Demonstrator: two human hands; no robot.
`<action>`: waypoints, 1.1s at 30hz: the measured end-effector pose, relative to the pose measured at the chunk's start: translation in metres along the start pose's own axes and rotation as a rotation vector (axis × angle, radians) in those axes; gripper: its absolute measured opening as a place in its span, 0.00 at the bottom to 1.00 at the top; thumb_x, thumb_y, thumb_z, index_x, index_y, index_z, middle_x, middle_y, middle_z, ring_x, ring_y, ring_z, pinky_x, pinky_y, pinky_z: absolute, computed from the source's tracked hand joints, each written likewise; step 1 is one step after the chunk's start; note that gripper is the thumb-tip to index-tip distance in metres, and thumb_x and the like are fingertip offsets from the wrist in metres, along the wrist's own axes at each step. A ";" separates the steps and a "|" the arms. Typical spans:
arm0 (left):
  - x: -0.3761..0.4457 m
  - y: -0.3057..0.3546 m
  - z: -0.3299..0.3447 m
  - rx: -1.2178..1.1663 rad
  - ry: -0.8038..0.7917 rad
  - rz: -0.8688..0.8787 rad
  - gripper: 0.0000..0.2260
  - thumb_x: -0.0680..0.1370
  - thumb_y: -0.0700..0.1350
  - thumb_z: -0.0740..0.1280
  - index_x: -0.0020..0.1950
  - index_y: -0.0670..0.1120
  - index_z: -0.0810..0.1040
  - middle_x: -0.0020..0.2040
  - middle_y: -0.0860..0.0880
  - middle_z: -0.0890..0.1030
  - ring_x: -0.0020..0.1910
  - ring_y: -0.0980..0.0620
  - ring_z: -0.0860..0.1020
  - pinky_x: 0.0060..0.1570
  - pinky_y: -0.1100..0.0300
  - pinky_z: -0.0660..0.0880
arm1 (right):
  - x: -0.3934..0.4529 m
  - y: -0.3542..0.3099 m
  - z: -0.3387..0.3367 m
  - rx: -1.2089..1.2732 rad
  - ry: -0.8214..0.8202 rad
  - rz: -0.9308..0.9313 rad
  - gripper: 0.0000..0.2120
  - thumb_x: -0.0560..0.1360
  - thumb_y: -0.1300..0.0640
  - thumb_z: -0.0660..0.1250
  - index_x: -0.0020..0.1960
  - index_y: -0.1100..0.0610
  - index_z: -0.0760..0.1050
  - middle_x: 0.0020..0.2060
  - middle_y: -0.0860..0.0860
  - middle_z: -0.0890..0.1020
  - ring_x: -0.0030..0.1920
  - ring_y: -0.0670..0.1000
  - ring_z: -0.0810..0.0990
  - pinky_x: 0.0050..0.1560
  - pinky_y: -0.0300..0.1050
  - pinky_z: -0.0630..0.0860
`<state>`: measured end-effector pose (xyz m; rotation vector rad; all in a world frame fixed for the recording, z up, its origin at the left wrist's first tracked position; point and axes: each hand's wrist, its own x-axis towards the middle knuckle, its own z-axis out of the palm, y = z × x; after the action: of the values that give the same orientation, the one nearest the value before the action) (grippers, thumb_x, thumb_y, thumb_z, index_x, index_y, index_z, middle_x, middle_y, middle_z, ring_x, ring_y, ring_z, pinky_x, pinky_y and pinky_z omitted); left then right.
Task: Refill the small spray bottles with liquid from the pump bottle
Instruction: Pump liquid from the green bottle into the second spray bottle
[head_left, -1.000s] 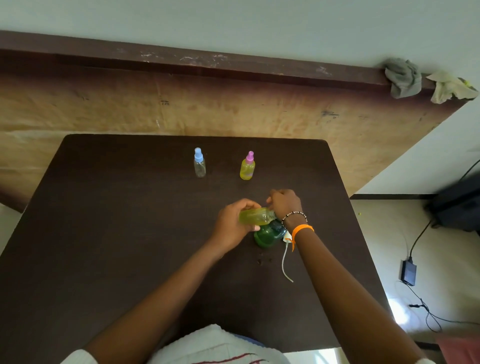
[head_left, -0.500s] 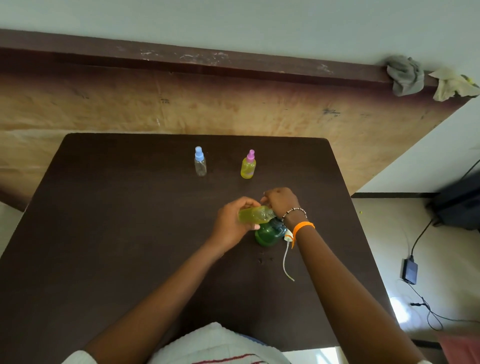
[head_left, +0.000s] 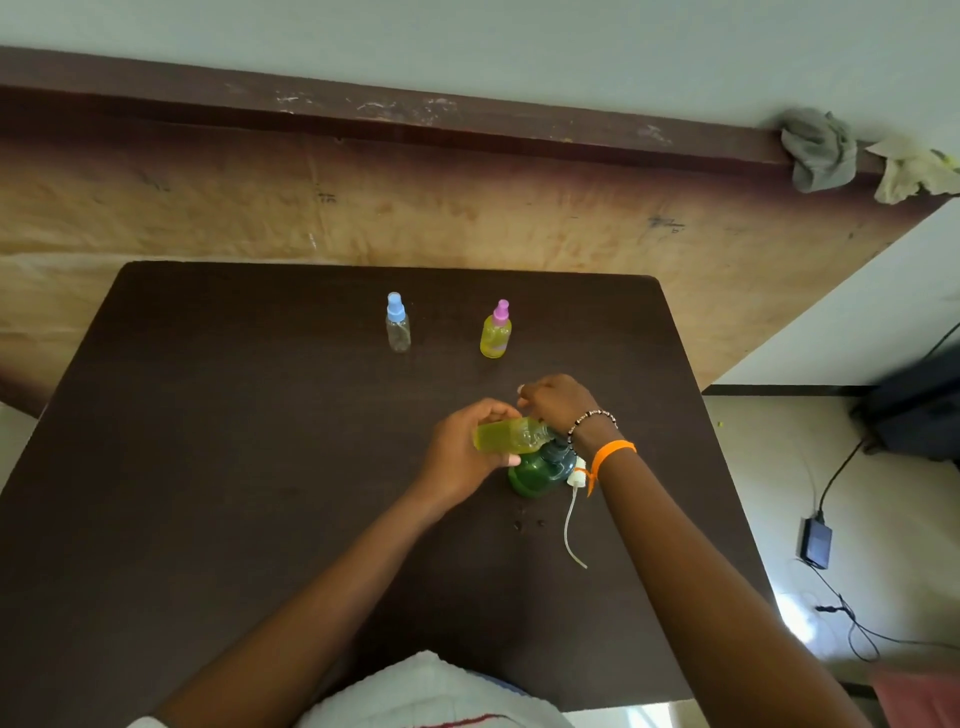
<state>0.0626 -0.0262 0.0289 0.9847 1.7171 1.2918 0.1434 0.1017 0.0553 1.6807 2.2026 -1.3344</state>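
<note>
My left hand (head_left: 460, 454) grips a small uncapped spray bottle (head_left: 509, 435) of yellow-green liquid. It lies on its side, its mouth pointing right at the top of the green pump bottle (head_left: 537, 473). My right hand (head_left: 558, 405) sits curled over the pump head, which is hidden beneath it. A white spray head with its tube (head_left: 575, 480) lies on the table beside my right wrist. Farther back stand a clear bottle with a blue cap (head_left: 398, 325) and a yellow-filled bottle with a pink cap (head_left: 496, 332).
The dark brown table (head_left: 234, 467) ends near a brown wall panel at the back. A few drops (head_left: 524, 525) mark the tabletop in front of the pump bottle. Beyond the right edge, cables and a charger (head_left: 815, 543) lie on the floor.
My right hand has shifted slightly left over the pump bottle. The small bottle stays on its side in my left hand, almost unmoved.
</note>
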 end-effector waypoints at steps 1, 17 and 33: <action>0.001 -0.001 0.000 -0.003 -0.001 -0.001 0.21 0.62 0.33 0.76 0.44 0.56 0.77 0.44 0.54 0.82 0.44 0.56 0.79 0.48 0.57 0.75 | 0.000 0.000 0.002 0.003 0.018 -0.008 0.12 0.76 0.53 0.62 0.40 0.58 0.79 0.42 0.56 0.80 0.45 0.57 0.77 0.44 0.43 0.68; 0.001 -0.002 0.000 -0.032 -0.029 -0.016 0.20 0.61 0.35 0.76 0.45 0.56 0.78 0.46 0.52 0.82 0.47 0.53 0.80 0.52 0.50 0.76 | 0.000 -0.001 -0.004 0.225 0.081 0.018 0.23 0.81 0.45 0.55 0.33 0.55 0.76 0.29 0.52 0.79 0.35 0.51 0.78 0.50 0.49 0.74; 0.001 0.000 0.002 0.010 0.012 0.014 0.21 0.61 0.33 0.76 0.44 0.55 0.78 0.44 0.53 0.82 0.45 0.56 0.80 0.47 0.59 0.76 | 0.000 0.007 0.000 -0.063 0.398 -0.030 0.28 0.80 0.39 0.48 0.48 0.56 0.80 0.49 0.55 0.83 0.55 0.60 0.78 0.66 0.58 0.65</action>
<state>0.0641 -0.0246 0.0289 0.9986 1.7297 1.3017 0.1485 0.1023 0.0513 2.0440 2.4477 -0.9891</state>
